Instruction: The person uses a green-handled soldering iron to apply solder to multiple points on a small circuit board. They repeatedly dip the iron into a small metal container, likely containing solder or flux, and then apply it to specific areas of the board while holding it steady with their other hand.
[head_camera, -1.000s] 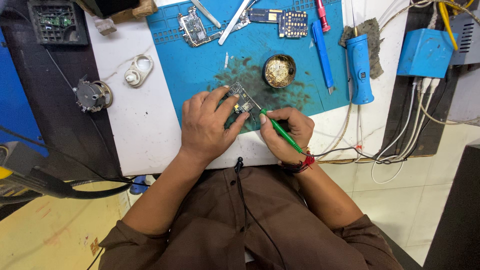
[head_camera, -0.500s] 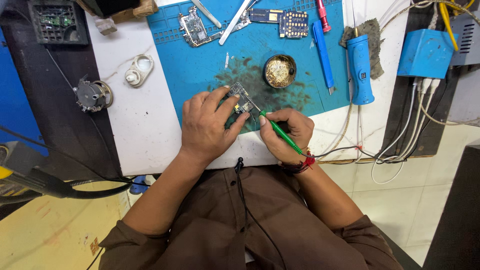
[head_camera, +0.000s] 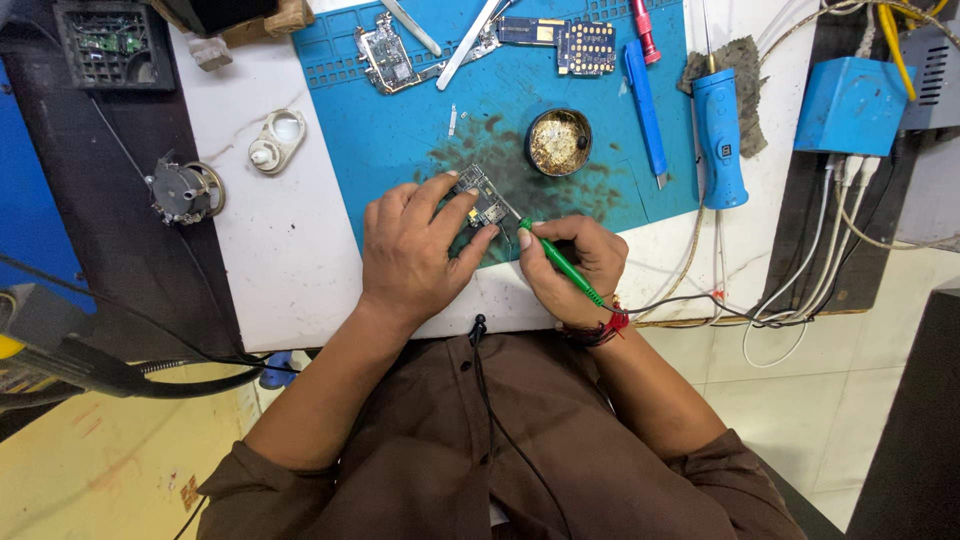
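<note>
A small circuit board (head_camera: 480, 199) lies on the blue work mat (head_camera: 400, 140), near its front edge. My left hand (head_camera: 415, 250) rests over the board's left side and its fingers pin it down. In my right hand (head_camera: 575, 265) is a thin green tool (head_camera: 558, 262), gripped like a pen. The tool's metal tip (head_camera: 508, 214) touches the board's right edge. Dark stains spread on the mat around the board.
A round tin of brass wool (head_camera: 559, 141) stands just behind the board. Two more circuit boards (head_camera: 385, 52) (head_camera: 570, 40), tweezers (head_camera: 470, 42), a blue pen-like tool (head_camera: 643, 105) and a blue handheld device (head_camera: 720, 135) lie farther back. A blue box (head_camera: 852, 105) with cables sits right.
</note>
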